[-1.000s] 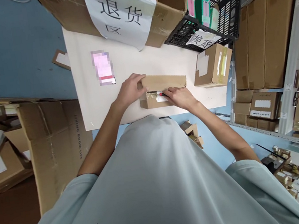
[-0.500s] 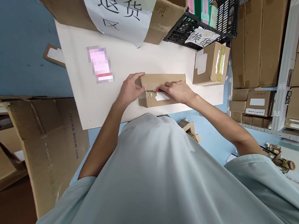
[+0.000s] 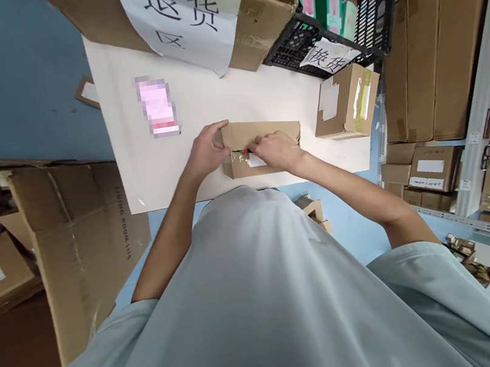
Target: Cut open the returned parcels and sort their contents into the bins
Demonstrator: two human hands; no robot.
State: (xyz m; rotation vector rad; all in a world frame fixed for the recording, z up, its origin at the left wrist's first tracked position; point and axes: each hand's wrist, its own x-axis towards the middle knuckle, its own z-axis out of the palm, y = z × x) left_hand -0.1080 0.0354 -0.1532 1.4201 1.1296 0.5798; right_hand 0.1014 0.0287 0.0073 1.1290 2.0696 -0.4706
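Note:
A small cardboard box (image 3: 259, 128) lies on the white table, with clear tape and a white label along its near side. At its left end, my left hand (image 3: 207, 151) grips the box between thumb and fingers. My right hand (image 3: 277, 149) is closed around a utility knife (image 3: 246, 151) over the taped seam. Only a little red of the knife shows; the rest is hidden under my fingers.
A large carton with a paper sign (image 3: 184, 21) and a black crate (image 3: 320, 43) stand at the back. Another taped box (image 3: 345, 101) sits at the right. A blurred pink item (image 3: 157, 106) lies left. An open carton (image 3: 82, 250) stands beside the table.
My right hand and the knife have moved left along the box's seam towards my left hand. My left hand keeps its hold on the box's left end.

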